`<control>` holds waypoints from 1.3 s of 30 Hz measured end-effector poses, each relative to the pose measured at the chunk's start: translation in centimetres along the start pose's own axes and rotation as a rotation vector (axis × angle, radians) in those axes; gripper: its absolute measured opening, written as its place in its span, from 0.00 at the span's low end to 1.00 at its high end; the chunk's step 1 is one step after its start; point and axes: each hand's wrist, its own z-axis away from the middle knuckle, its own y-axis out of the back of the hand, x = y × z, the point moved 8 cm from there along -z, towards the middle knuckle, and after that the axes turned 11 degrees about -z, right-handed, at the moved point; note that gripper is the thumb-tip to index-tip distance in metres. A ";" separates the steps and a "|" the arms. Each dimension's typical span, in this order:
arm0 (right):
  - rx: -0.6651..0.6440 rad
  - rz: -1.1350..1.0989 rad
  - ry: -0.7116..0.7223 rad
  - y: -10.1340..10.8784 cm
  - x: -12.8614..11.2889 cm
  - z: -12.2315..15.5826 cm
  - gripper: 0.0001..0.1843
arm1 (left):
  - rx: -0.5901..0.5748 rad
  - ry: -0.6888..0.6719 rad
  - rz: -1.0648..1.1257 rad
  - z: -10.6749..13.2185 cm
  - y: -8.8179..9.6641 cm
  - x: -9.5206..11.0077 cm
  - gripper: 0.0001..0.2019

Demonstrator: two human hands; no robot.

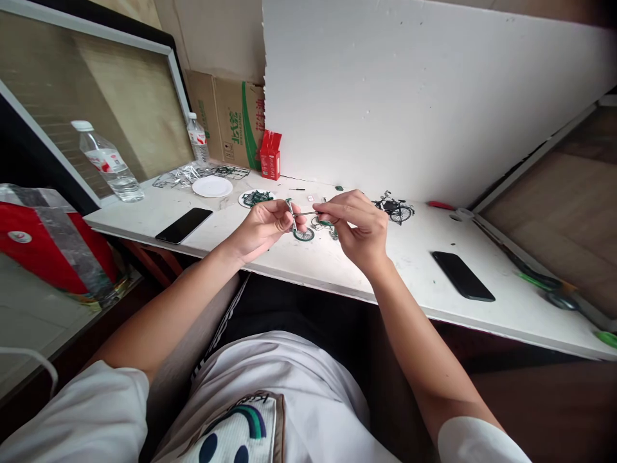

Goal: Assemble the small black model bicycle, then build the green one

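My left hand [264,225] is closed in a pinch on a small green and silver model bicycle part [297,228] with a wheel at its lower end. My right hand [355,226] is closed too, its fingertips pinching the other side of the same part through a thin rod. Both hands hover just above the front of the white table [337,263]. A finished black model bicycle [395,208] stands on the table behind my right hand.
Two black phones lie flat, one at the left [184,225] and one at the right [463,276]. A white plate [213,186], a plate of green parts [256,197], a red box [270,155], two water bottles [110,163] and tools [540,280] surround the hands.
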 end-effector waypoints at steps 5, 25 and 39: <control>0.000 -0.009 0.001 0.0 0.0 0.1 0.12 | 0.009 0.026 -0.014 0.1 -0.2 -0.1 0.20; -0.090 0.260 0.045 -0.2 -1.9 0.7 0.12 | 0.202 -0.055 -0.152 0.2 1.2 0.1 0.21; -0.164 0.347 -0.176 -0.9 4.0 1.4 0.11 | 0.268 -0.019 -0.177 0.1 1.1 -2.2 0.17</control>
